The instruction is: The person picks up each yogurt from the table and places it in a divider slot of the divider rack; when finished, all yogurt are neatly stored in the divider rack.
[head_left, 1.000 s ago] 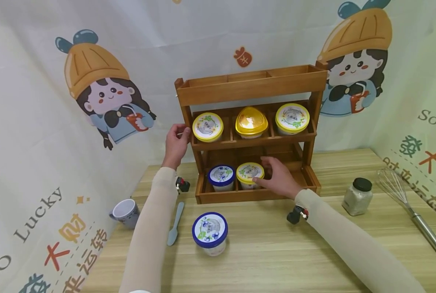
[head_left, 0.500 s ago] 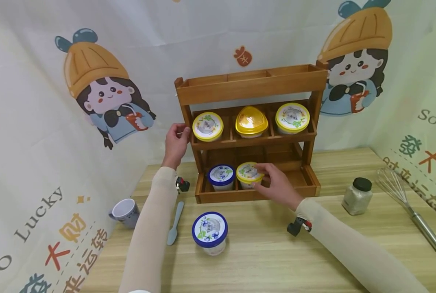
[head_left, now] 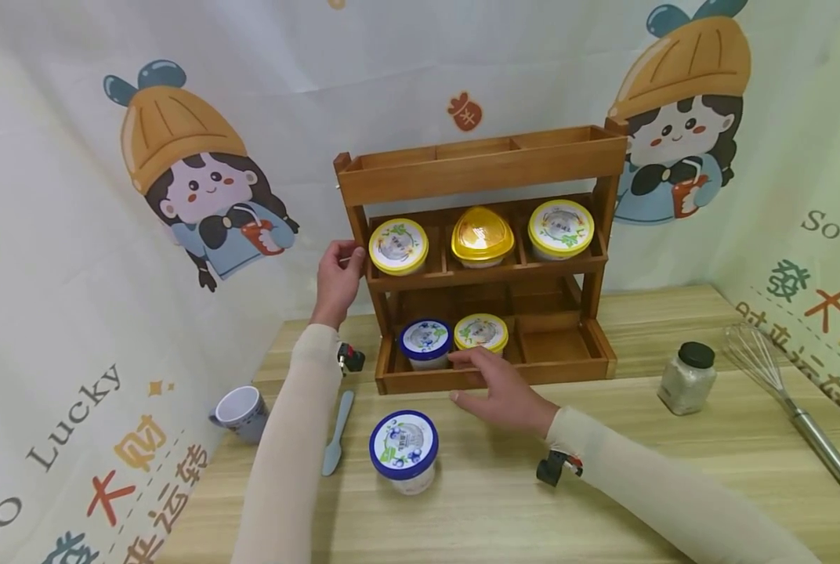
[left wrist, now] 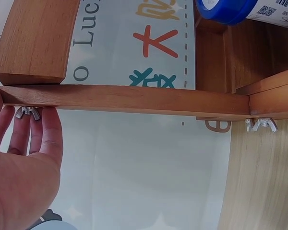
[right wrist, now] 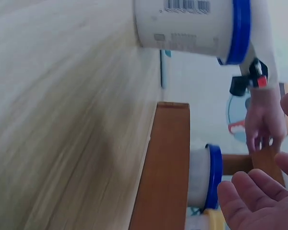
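Observation:
My left hand point(head_left: 338, 282) grips the left upright of a brown wooden rack point(head_left: 476, 182); in the left wrist view its fingers bend behind the post point(left wrist: 149, 100), beside a wing nut. In front of the lower tier, my right hand point(head_left: 497, 392) hovers with fingers extended and nothing held. A tub with a blue lid point(head_left: 404, 446) stands upright on the table, left of that hand. The lower tier holds another blue-lidded tub point(head_left: 425, 337) on the left and a yellow-lidded tub point(head_left: 481, 330) in the middle, partly hidden by my right fingers.
Two yellow-lidded tubs flank an amber-lidded triangular container point(head_left: 482, 236) on the middle tier. A grey mug point(head_left: 244, 413) and a blue-grey spoon point(head_left: 337, 431) lie left. On the right are a black-capped jar point(head_left: 688, 380) and a whisk point(head_left: 790, 403).
My right hand has left the yellow-lidded tub in the lower tier and moved left and toward me, nearer the blue-lidded tub on the table. My left hand stays on the rack.

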The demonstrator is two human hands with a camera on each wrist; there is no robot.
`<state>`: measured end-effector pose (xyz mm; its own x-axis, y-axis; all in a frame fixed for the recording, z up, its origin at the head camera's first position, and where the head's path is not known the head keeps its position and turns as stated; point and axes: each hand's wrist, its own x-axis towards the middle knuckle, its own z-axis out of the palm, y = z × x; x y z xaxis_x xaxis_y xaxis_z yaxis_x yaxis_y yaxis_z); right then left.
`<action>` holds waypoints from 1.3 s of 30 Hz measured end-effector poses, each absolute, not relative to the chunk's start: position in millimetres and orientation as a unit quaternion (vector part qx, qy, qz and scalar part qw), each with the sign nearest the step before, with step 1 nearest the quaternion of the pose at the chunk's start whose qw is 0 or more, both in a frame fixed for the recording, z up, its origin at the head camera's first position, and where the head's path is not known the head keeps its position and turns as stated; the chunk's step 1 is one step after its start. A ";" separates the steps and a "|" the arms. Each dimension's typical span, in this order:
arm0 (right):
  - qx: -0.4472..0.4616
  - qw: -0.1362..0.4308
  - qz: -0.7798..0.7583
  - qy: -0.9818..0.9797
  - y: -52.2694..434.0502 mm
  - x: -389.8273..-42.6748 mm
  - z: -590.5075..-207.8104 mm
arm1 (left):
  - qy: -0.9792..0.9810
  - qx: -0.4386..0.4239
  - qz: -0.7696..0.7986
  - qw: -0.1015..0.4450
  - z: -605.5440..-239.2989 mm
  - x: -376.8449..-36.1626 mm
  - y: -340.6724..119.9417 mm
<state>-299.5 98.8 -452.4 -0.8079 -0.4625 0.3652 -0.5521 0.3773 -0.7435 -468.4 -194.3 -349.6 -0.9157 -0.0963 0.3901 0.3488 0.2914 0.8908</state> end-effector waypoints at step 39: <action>0.397 -0.089 0.367 -0.837 55.4 -275.7 -464.9 | -0.788 -0.073 -0.582 0.188 -348.9 -467.9 -194.0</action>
